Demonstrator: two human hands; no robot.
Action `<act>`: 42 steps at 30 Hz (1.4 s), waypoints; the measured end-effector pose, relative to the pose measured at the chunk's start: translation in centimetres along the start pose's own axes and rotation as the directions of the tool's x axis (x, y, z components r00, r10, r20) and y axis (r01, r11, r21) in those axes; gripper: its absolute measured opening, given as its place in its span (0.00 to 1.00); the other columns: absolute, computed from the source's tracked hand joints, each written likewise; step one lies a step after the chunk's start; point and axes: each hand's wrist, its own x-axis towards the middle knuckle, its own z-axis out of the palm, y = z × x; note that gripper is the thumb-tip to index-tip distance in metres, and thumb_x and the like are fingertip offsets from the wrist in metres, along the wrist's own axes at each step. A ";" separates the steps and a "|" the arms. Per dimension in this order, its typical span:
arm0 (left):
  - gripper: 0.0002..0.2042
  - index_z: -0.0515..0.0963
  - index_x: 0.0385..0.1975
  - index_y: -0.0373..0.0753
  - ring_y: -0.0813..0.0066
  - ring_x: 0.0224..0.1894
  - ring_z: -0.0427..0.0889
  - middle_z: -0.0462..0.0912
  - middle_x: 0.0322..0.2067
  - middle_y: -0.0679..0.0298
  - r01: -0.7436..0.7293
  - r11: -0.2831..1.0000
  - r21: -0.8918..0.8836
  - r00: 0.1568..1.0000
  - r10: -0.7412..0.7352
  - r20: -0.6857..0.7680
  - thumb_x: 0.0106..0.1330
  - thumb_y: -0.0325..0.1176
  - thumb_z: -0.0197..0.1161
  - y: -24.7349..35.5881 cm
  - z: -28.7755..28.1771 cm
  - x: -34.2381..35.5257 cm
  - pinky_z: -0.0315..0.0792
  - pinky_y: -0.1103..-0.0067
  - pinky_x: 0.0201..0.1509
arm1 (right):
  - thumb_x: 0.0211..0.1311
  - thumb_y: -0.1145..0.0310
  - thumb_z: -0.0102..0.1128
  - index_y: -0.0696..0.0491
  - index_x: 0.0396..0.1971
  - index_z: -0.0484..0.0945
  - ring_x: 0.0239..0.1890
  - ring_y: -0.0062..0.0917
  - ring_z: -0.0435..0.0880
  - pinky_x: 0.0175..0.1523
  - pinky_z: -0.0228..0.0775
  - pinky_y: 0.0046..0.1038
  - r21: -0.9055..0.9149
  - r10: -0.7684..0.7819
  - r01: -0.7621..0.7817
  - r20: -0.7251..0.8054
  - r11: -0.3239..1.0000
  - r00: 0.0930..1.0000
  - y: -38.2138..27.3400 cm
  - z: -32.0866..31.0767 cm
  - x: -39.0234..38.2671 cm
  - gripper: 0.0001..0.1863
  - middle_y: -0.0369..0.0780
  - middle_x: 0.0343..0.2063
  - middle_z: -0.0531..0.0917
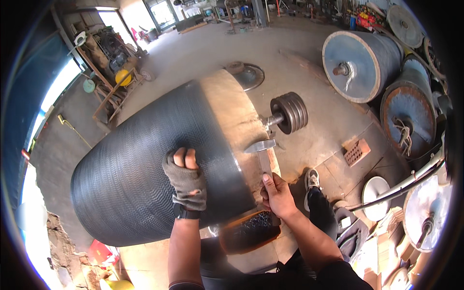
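A large drum [140, 159] wrapped in black ribbed covering lies before me, its right end band [229, 94] tan and bare. My left hand [186, 176], in a grey fingerless glove, is closed in a fist over the black covering; whatever it may hold is hidden. In my bare right hand [278, 195] is the handle of a hammer [261, 146], thumb along the wood. The hammer's metal head is over the tan band near the drum's right rim. A shaft with a grooved pulley [290, 112] sticks out of that end.
Below the drum's near edge sits an orange-rimmed tray [251, 244] with a glossy dark surface. Rollers [350, 65] stand along the right, near a hollow red brick [356, 152]. A wooden frame with machinery [113, 92] is at far left. My shoe [312, 179] is right of the drum.
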 end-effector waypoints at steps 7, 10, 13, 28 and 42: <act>0.17 0.77 0.48 0.39 0.52 0.48 0.78 0.77 0.47 0.55 -0.001 0.999 0.035 1.000 0.000 0.027 0.57 0.22 0.61 -1.5 0.5 1.0 0.74 0.56 0.52 | 0.75 0.64 0.60 0.58 0.48 0.73 0.29 0.54 0.85 0.34 0.76 0.46 -0.717 -0.663 0.517 0.102 0.467 0.742 1.4 -1.9 -5.6 0.13 0.53 0.25 0.83; 0.15 0.76 0.48 0.40 0.54 0.45 0.79 0.79 0.43 0.56 0.046 0.999 -0.018 0.999 -0.046 0.027 0.61 0.21 0.61 0.4 -0.5 1.4 0.76 0.61 0.49 | 0.74 0.64 0.62 0.59 0.48 0.72 0.27 0.55 0.84 0.33 0.76 0.48 -0.762 -0.567 0.370 0.005 0.531 0.824 3.4 -3.0 -7.1 0.15 0.53 0.23 0.83; 0.14 0.77 0.47 0.41 0.57 0.39 0.79 0.79 0.38 0.58 0.086 0.984 -0.157 0.996 -0.084 0.021 0.62 0.19 0.61 5.4 -1.6 -1.4 0.77 0.64 0.45 | 0.72 0.64 0.64 0.59 0.44 0.71 0.27 0.55 0.85 0.32 0.75 0.50 -0.796 -0.522 0.278 -0.055 0.538 0.851 5.8 -4.1 -7.9 0.15 0.54 0.22 0.83; 0.26 0.77 0.61 0.40 0.66 0.39 0.83 0.86 0.34 0.66 0.369 0.877 -0.308 0.929 -0.338 0.151 0.61 0.17 0.67 10.1 -0.1 -5.8 0.75 0.71 0.50 | 0.73 0.66 0.62 0.61 0.49 0.71 0.27 0.57 0.84 0.32 0.76 0.51 -0.800 -0.620 0.410 0.061 0.438 0.782 4.0 -3.0 -6.2 0.15 0.56 0.25 0.84; 0.40 0.66 0.69 0.34 0.65 0.39 0.79 0.80 0.37 0.63 0.596 0.705 -0.385 0.797 -0.458 0.394 0.50 0.17 0.68 11.6 0.0 -2.3 0.75 0.72 0.47 | 0.76 0.64 0.57 0.58 0.52 0.71 0.23 0.53 0.84 0.30 0.75 0.50 -0.814 -0.645 0.447 0.121 0.370 0.754 0.6 -1.0 -4.3 0.15 0.53 0.26 0.84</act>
